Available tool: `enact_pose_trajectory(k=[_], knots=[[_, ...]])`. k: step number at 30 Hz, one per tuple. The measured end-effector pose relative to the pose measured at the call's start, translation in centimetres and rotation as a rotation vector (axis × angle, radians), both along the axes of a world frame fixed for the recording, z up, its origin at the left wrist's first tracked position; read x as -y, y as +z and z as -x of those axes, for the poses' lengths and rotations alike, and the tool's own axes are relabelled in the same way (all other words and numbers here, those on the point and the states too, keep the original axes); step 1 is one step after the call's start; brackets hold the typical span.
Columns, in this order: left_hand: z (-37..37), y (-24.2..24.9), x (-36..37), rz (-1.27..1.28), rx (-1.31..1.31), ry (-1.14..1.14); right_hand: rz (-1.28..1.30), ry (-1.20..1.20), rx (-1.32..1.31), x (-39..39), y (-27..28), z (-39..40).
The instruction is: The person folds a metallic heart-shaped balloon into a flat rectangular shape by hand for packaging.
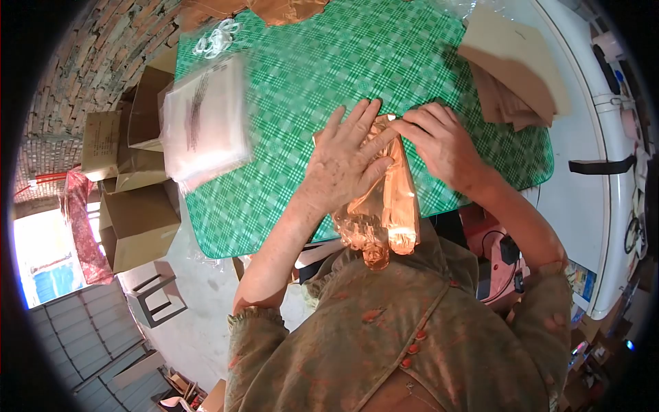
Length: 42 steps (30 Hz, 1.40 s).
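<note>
A folded piece of shiny copper-coloured foil (401, 196), which looks like a flat foil balloon, lies at the near side of the green checked tablecloth. Its lower end hangs over the table edge towards my body. My left hand (343, 161) rests flat across the foil's left part, fingers stretched out and thumb apart. At the foil's top right corner, my right hand (439, 141) has its fingers bent and pressed together on the edge. The exact grip of those fingertips is partly hidden.
A stack of clear plastic bags (206, 120) lies on the left of the tablecloth (295, 75), with white string (218, 38) behind it. More copper foil (285, 10) is at the far edge. Cardboard sheets (511, 62) lie at right; open cardboard boxes (141, 223) stand left.
</note>
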State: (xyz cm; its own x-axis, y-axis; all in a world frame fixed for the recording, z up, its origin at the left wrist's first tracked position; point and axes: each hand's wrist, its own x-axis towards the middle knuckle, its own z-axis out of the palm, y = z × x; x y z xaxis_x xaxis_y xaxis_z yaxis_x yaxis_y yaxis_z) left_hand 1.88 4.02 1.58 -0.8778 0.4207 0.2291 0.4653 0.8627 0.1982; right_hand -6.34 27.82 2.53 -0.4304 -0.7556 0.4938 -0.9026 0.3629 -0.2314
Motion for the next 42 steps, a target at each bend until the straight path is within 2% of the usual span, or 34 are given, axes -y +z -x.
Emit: enact_pose_trajectory(k=[19, 21, 27, 30, 34, 37, 42], knots=[[0.0, 0.2, -0.2, -0.017, 0.013, 0.01, -0.146, -0.01, -0.13, 0.3, 0.5, 1.7], [0.1, 0.1, -0.2, -0.012, -0.003, 0.009, -0.124, 0.001, -0.185, 0.1, 1.2, 0.7], [-0.1, 0.2, -0.2, -0.053, -0.001, 0.002, -0.015, 0.183, -0.065, -3.4, 0.4, -4.3], [-0.1, 0.0, 0.0, -0.049, -0.013, 0.001, -0.164, 0.304, 0.129, -4.2, 1.6, -7.4], [-0.2, -0.5, 0.0, -0.04, -0.033, -0.006, -0.136, 0.281, 0.117, -4.1, 0.0, -8.9], [-0.1, -0.5, 0.0, -0.044, -0.035, -0.003, -0.087, 0.21, -0.022, -3.4, -1.0, -8.4], [-0.1, -0.8, 0.0, -0.059, -0.032, 0.004, -0.125, 0.233, -0.024, -2.7, -0.8, -8.8]])
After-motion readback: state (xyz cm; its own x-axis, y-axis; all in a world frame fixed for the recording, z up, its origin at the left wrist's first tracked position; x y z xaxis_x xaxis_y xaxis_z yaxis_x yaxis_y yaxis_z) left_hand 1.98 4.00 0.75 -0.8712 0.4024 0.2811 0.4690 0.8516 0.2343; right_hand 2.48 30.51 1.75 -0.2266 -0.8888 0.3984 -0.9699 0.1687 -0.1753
